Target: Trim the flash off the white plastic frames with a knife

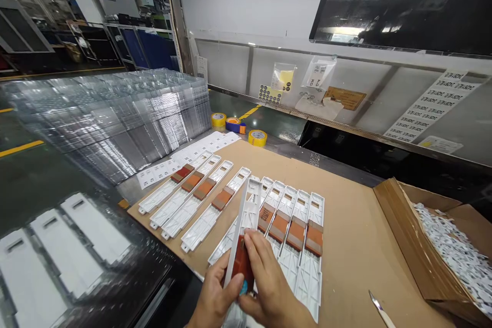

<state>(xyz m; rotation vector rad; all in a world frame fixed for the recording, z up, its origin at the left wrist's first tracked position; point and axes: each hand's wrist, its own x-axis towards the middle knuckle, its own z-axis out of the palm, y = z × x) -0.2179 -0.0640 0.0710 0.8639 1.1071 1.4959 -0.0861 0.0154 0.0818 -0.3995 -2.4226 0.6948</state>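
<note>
Gripping a tilted white strip [250, 206] between left fingers [220, 268] and right fingers [262, 258], both closed around the lower part, with a red-brown block [240, 261] apparently in the channel under the right fingertips. Could skew or pop out the block through uneven pressure, given the steep tilt. Could also knock the laid-out strips [307, 279] just beyond the fingers, from holding so low over a close-set row, and shift the brown blocks [315, 238] out of line. Could get pricked by, or push along the desk [346, 225], the pointed tool [380, 308] to the right of the fingers, from a careless sideways sweep, lying there uncovered.
</note>
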